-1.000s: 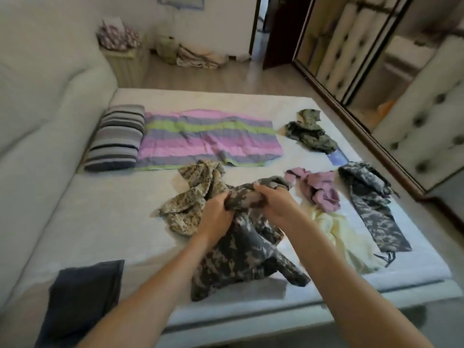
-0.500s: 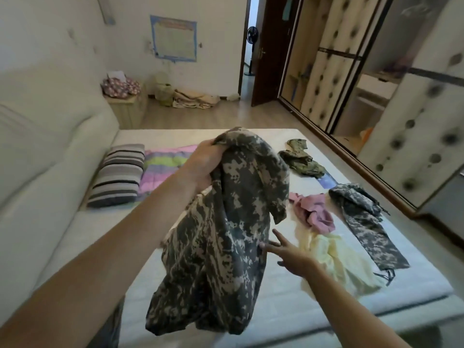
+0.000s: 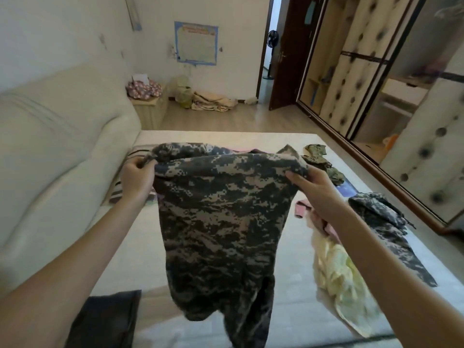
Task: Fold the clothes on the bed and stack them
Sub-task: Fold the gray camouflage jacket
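Observation:
A grey digital-camouflage garment [image 3: 221, 222] hangs in the air above the bed [image 3: 288, 285], spread out by its top edge. My left hand [image 3: 136, 178] grips the top left corner and my right hand [image 3: 311, 188] grips the top right corner. Its lower end dangles close to the mattress. On the bed to the right lie a pale yellow garment [image 3: 341, 275], a pink one [image 3: 305, 209] partly behind my right arm, another grey camouflage piece [image 3: 391, 229] and a green camouflage piece [image 3: 319, 159]. A dark grey cloth [image 3: 108, 320] lies at the near left.
A padded white headboard [image 3: 57, 146] runs along the left side. A striped pillow [image 3: 118, 192] peeks out behind my left hand. Mirrored wardrobe doors [image 3: 376, 96] stand to the right of the bed. A small cabinet [image 3: 150, 106] and bundles on the floor sit by the far wall.
My right hand has risen from below and taken the garment's top right corner. The garment, bunched in my left hand before, is now spread wide between both hands.

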`<state>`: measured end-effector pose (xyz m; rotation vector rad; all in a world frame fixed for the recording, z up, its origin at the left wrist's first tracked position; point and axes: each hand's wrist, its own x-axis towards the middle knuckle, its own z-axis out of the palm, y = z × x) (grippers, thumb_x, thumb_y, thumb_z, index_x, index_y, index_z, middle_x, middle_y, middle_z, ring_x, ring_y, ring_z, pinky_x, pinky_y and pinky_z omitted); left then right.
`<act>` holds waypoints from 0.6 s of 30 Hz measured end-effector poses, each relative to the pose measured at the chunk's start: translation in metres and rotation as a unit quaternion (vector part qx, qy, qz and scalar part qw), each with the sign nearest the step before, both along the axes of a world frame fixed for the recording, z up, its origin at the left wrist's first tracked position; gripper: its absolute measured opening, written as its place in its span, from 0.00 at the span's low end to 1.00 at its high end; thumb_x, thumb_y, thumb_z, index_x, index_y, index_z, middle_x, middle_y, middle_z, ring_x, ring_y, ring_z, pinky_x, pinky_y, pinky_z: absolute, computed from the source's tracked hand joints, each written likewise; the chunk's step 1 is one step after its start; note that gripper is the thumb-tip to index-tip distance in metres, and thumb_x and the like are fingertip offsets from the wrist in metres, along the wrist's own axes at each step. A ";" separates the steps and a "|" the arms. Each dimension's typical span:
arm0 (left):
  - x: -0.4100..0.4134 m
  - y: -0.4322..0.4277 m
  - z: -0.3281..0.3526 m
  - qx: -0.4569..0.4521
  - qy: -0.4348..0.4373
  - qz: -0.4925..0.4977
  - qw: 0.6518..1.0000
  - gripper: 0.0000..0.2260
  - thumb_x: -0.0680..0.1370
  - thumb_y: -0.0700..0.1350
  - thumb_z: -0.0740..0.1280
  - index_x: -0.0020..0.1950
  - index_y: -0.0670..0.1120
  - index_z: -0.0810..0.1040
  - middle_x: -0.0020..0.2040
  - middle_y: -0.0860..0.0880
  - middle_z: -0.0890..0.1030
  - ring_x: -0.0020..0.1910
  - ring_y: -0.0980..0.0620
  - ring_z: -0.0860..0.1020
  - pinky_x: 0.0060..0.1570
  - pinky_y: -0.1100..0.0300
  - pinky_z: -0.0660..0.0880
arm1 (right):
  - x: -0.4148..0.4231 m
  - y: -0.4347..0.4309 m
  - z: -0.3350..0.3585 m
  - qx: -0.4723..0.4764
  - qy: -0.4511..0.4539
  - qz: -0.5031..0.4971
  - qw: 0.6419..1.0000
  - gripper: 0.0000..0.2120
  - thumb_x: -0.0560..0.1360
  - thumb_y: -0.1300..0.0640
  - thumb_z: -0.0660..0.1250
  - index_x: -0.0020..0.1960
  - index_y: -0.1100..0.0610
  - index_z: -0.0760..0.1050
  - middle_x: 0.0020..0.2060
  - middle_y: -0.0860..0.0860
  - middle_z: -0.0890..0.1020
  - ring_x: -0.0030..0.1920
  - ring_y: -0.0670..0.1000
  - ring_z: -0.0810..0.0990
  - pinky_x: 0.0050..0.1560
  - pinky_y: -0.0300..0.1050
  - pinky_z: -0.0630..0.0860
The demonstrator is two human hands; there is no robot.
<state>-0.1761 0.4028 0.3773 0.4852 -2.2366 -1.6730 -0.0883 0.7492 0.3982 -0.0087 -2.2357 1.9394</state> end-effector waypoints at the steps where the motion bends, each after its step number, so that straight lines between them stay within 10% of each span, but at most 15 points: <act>1: -0.002 -0.005 -0.003 -0.038 0.000 -0.001 0.999 0.10 0.73 0.47 0.66 0.43 0.40 0.77 0.47 0.38 0.82 0.44 0.42 0.81 0.45 0.48 0.79 | -0.004 0.000 0.006 -0.015 0.010 0.014 1.000 0.04 0.75 0.57 0.66 0.49 0.53 0.79 0.44 0.47 0.85 0.47 0.47 0.83 0.48 0.37 0.79; 6: 0.006 -0.014 -0.009 -0.170 0.158 -0.165 0.958 0.19 0.72 0.40 0.63 0.62 0.38 0.76 0.61 0.42 0.77 0.60 0.48 0.74 0.62 0.60 0.70 | -0.021 0.006 0.031 -0.228 -0.035 0.023 0.973 0.08 0.79 0.61 0.57 0.53 0.59 0.74 0.45 0.54 0.83 0.46 0.50 0.82 0.53 0.45 0.77; 11: 0.035 0.019 -0.017 -0.080 0.129 -0.295 0.943 0.14 0.71 0.55 0.63 0.34 0.45 0.72 0.32 0.48 0.72 0.30 0.61 0.68 0.34 0.68 0.66 | -0.016 0.020 0.046 -0.247 -0.046 0.040 0.967 0.10 0.80 0.58 0.55 0.51 0.58 0.74 0.40 0.53 0.82 0.39 0.49 0.81 0.46 0.45 0.76; 18: 0.023 0.028 -0.006 -0.109 -0.044 -0.495 0.861 0.34 0.54 0.75 0.67 0.56 0.62 0.71 0.52 0.63 0.75 0.50 0.63 0.74 0.51 0.67 0.72 | 0.000 0.080 0.068 -0.138 -0.010 -0.091 0.986 0.08 0.80 0.59 0.58 0.54 0.54 0.75 0.47 0.53 0.81 0.45 0.48 0.81 0.40 0.39 0.81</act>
